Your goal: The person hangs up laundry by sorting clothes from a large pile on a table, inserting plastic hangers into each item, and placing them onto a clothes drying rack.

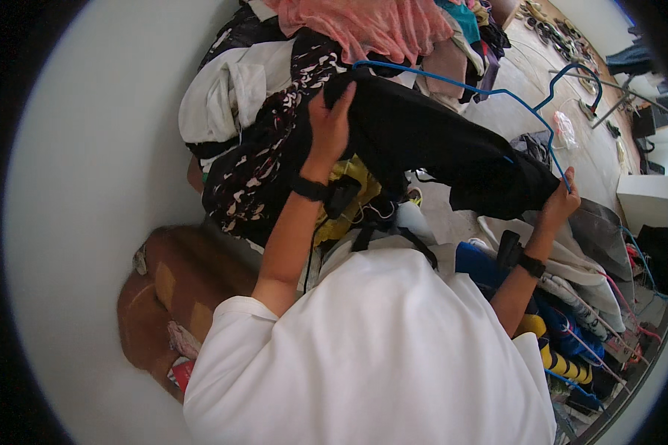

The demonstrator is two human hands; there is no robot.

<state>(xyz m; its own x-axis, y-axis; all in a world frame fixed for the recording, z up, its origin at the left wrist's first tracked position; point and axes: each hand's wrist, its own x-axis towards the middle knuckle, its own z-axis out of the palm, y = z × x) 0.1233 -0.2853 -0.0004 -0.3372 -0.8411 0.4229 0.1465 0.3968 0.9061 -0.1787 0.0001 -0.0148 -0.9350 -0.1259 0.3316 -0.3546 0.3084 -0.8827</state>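
Observation:
A black garment is stretched between my hands, in front of a pile of clothes. My left hand grips its left end, thumb up, with the fingers partly hidden by the cloth. At the other end, my right hand pinches the garment together with the lower end of a blue clothes hanger. The hanger runs along the garment's upper edge, its hook pointing to the upper right. Beside my left hand lies a black patterned cloth, and a pink cloth tops the pile beyond.
A brown sofa stands against the wall at the left. Clothes on hangers, with a yellow and black striped garment among them, hang along a metal rail at the right. Shoes line the far floor, and a white box stands at the right.

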